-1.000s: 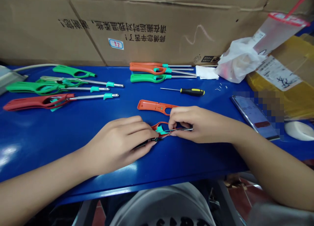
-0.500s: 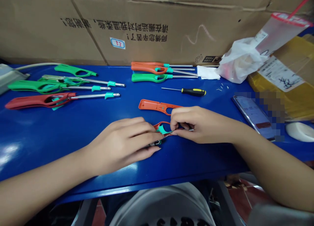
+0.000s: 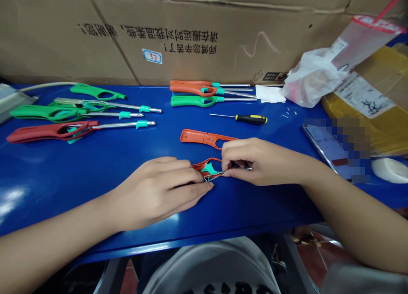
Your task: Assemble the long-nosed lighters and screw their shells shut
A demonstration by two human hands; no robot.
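A half-open orange lighter (image 3: 208, 168) with a teal trigger lies on the blue table (image 3: 111, 162) near its front edge. My left hand (image 3: 156, 190) covers its handle end, fingers curled and pressing it down. My right hand (image 3: 255, 160) pinches the lighter's front, where a thin metal tube pokes out past the fingers. Just behind the hands lies a loose orange handle shell (image 3: 204, 138), apart from both hands.
Green and red long-nosed lighters (image 3: 76, 115) lie at the left, three more (image 3: 204, 92) at the back. A yellow-and-black screwdriver (image 3: 245, 118), a phone (image 3: 331, 149), a tape roll (image 3: 389, 170), a white plastic bag (image 3: 309, 81) and cardboard boxes (image 3: 191, 30) surround the work spot.
My left hand's fingers have slid forward over the lighter's handle, hiding the dark part seen under them before. My right hand has barely shifted.
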